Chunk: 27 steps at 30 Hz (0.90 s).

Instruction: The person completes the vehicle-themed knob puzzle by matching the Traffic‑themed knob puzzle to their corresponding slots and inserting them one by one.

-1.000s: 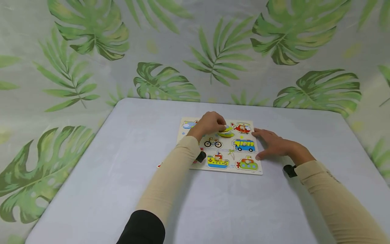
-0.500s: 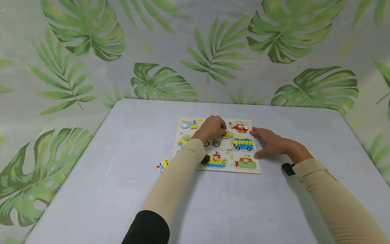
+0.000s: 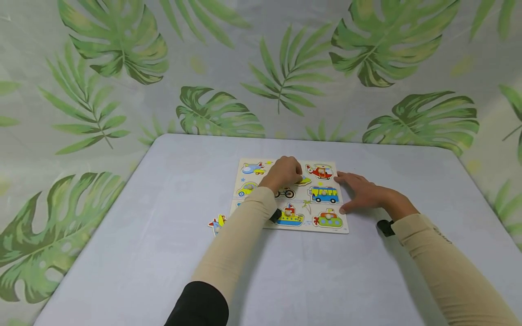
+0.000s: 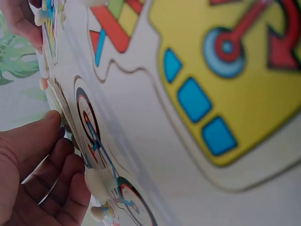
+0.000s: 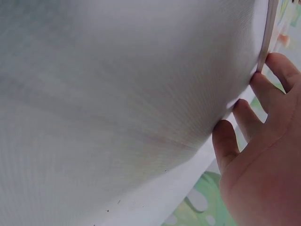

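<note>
A wooden peg puzzle board (image 3: 308,227) with printed vehicles lies on the white table. Over its upper middle, my left hand (image 3: 283,173) pinches a yellow-green flying saucer puzzle piece (image 3: 303,180). The left wrist view shows thumb and fingers at the edge of that piece (image 4: 60,101), which sits tilted against the board beside the bicycle piece (image 4: 88,117). My right hand (image 3: 363,192) rests at the board's right edge, fingers spread. In the right wrist view its fingertips (image 5: 225,136) touch the white tablecloth and the board's side. The left forearm hides part of the board.
A loose airplane-like puzzle piece (image 3: 217,224) lies on the table left of the board, partly behind the left sleeve. Helicopter (image 3: 320,171), bus (image 3: 324,194), ship (image 3: 288,216) and submarine (image 3: 328,219) pieces sit in the board. A leaf-patterned cloth (image 3: 220,111) hangs behind.
The left hand has moved slightly down with the saucer piece, which now covers the saucer picture it earlier sat above. In the last half second little differs. The right hand stays at the board's edge.
</note>
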### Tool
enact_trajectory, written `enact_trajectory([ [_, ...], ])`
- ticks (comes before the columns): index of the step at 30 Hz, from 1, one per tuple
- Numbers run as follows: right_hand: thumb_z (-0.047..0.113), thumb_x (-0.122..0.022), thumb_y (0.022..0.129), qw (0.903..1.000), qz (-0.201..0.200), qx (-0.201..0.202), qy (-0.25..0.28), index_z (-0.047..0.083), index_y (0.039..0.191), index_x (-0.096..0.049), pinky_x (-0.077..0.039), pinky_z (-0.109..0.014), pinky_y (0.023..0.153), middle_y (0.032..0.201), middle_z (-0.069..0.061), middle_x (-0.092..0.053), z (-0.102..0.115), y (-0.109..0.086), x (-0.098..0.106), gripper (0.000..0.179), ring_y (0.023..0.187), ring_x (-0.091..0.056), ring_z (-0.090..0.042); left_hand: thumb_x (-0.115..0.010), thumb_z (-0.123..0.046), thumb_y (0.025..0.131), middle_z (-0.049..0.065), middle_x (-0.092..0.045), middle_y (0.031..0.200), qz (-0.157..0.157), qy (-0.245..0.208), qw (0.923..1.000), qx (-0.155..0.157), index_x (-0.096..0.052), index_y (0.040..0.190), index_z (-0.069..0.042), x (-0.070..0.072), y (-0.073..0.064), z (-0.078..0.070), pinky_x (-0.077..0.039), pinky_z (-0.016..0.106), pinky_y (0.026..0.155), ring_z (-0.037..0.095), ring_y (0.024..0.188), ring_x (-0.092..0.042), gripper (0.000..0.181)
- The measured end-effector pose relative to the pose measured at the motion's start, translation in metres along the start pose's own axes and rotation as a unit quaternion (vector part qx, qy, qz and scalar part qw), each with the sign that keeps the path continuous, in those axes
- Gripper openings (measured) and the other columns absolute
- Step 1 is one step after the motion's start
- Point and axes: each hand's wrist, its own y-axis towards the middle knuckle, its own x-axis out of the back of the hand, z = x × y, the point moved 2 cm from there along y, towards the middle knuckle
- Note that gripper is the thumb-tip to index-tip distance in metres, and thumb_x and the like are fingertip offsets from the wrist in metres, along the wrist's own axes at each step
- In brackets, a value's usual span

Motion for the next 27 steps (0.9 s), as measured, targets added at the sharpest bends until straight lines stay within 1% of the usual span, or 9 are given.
enact_trajectory([
  [9, 0.046, -0.084, 0.074, 0.9999, -0.003, 0.0, -0.009, 0.005, 0.153, -0.029, -0.014, -0.075, 0.113, 0.165, -0.021, -0.012, -0.0006, 0.0, -0.0002, 0.105, 0.149, -0.008, -0.05, -0.068, -0.024, 0.094, 0.001, -0.073, 0.094, -0.004, -0.02, 0.9998, -0.004, -0.078, 0.097, -0.012, -0.0016, 0.0007, 0.0015, -0.047, 0.026, 0.075, 0.014, 0.082, -0.057, 0.016],
  [18, 0.049, -0.084, 0.073, 0.9999, -0.005, 0.002, -0.014, 0.005, 0.154, -0.029, -0.014, -0.076, 0.112, 0.165, -0.021, -0.012, -0.0009, 0.0014, -0.0022, 0.107, 0.149, -0.009, -0.05, -0.069, -0.024, 0.093, 0.0, -0.072, 0.092, -0.004, -0.002, 0.9999, 0.015, -0.077, 0.095, -0.013, -0.0025, 0.0004, -0.0005, -0.045, 0.025, 0.068, 0.013, 0.077, -0.057, 0.014],
  [23, 0.05, -0.083, 0.073, 0.9998, -0.006, 0.002, -0.018, 0.006, 0.154, -0.029, -0.015, -0.076, 0.112, 0.166, -0.02, -0.012, -0.0016, 0.0021, -0.0026, 0.107, 0.149, -0.008, -0.05, -0.07, -0.024, 0.092, 0.001, -0.072, 0.095, -0.008, 0.0, 0.9997, 0.022, -0.077, 0.097, -0.012, -0.0007, -0.0015, -0.0029, -0.046, 0.025, 0.07, 0.013, 0.079, -0.057, 0.014],
  [25, 0.05, -0.083, 0.073, 0.9999, -0.005, 0.001, -0.016, 0.006, 0.154, -0.029, -0.014, -0.076, 0.112, 0.166, -0.019, -0.012, -0.0013, 0.0021, -0.0029, 0.106, 0.149, -0.008, -0.05, -0.07, -0.024, 0.093, 0.002, -0.073, 0.097, -0.008, -0.001, 0.9998, 0.017, -0.077, 0.099, -0.012, 0.0001, -0.0027, -0.003, -0.048, 0.027, 0.073, 0.014, 0.081, -0.059, 0.015],
  [27, 0.049, -0.083, 0.074, 0.9998, -0.005, 0.002, -0.017, 0.006, 0.154, -0.029, -0.015, -0.076, 0.112, 0.166, -0.02, -0.012, -0.001, 0.0017, -0.0027, 0.106, 0.149, -0.008, -0.05, -0.069, -0.024, 0.093, 0.002, -0.073, 0.103, -0.007, -0.008, 0.9999, 0.009, -0.077, 0.103, -0.011, 0.0016, -0.0043, -0.0027, -0.051, 0.028, 0.078, 0.015, 0.087, -0.061, 0.018],
])
